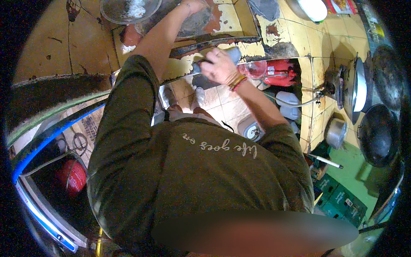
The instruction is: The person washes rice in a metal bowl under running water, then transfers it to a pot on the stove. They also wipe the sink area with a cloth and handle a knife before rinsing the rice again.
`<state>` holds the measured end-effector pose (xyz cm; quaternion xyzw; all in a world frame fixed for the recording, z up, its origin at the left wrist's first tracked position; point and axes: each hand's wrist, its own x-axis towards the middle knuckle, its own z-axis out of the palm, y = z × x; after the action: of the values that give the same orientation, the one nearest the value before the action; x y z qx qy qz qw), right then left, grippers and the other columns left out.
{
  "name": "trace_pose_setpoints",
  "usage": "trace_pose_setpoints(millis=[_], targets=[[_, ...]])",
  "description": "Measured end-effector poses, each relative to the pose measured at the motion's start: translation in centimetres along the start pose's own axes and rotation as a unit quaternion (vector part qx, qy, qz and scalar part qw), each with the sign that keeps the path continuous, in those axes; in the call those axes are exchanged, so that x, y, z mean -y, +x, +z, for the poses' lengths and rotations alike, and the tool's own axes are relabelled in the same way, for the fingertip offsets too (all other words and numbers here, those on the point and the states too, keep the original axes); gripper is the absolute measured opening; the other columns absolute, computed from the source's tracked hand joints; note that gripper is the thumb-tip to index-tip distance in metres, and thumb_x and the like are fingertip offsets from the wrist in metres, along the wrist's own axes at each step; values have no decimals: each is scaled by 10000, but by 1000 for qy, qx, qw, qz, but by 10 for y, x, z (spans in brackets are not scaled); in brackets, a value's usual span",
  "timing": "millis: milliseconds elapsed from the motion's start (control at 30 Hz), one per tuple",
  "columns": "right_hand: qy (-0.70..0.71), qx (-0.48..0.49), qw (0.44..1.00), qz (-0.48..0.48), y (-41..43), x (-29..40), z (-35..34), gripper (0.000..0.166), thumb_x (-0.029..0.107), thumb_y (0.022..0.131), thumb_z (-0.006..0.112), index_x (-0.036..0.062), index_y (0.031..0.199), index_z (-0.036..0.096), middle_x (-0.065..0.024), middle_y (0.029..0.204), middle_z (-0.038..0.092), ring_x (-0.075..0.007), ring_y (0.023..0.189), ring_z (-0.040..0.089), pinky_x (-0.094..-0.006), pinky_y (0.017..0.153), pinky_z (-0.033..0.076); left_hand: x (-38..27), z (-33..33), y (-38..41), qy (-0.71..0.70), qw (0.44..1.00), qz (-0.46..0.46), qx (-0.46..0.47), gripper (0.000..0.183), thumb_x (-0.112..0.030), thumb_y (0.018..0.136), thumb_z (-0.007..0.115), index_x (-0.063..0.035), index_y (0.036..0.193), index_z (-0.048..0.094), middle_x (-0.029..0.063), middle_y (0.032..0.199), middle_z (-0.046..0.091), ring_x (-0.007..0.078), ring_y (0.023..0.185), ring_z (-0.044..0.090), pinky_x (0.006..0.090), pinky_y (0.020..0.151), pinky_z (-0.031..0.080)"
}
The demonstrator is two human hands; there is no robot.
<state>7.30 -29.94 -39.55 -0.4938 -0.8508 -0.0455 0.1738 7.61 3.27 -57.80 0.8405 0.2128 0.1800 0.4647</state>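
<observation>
My right hand (221, 66) grips a grey-blue cloth (233, 54) at the front edge of a yellow-tiled counter (249, 48); the hand is slightly blurred. Ends of the cloth stick out on both sides of my fingers. Farther back, my left hand (195, 5) reaches over a grey, worn patch of the counter (196, 25) at the top of the view. Its fingers are partly cut off, so whether it holds anything is unclear. Left of that hand sits a round, see-through dish or lid (109, 16) with a white patch, possibly glare.
Under the counter are a red gas cylinder (281, 74) and white plastic jugs (286, 100). A hose (297, 104) runs right. An aluminium pot (335, 131) and a black wok (379, 135) stand right. A dial scale (250, 131) is on the floor; green crates (340, 202) lie lower right.
</observation>
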Motion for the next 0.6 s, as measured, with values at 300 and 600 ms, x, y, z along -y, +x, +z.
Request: trace_pose_setpoints(millis=[300,600], targets=[[-47,-75,951,296,51,-84,-34,293,347,843,590,55,861,578,-191,809,596,-367,773,579,-442,679,458,-76,-36,-34,-347,924,-160,2,352,-336,844,497,-46,1014,605,124,925,652,259,862,621,376,748,489],[348,-57,825,442,170,-122,13,414,403,856,562,22,1008,616,-214,940,632,-343,871,617,-441,757,480,-170,-92,-115,-702,674,-226,-49,567,-524,816,380,-89,1130,565,141,964,637,281,918,600,440,818,451]])
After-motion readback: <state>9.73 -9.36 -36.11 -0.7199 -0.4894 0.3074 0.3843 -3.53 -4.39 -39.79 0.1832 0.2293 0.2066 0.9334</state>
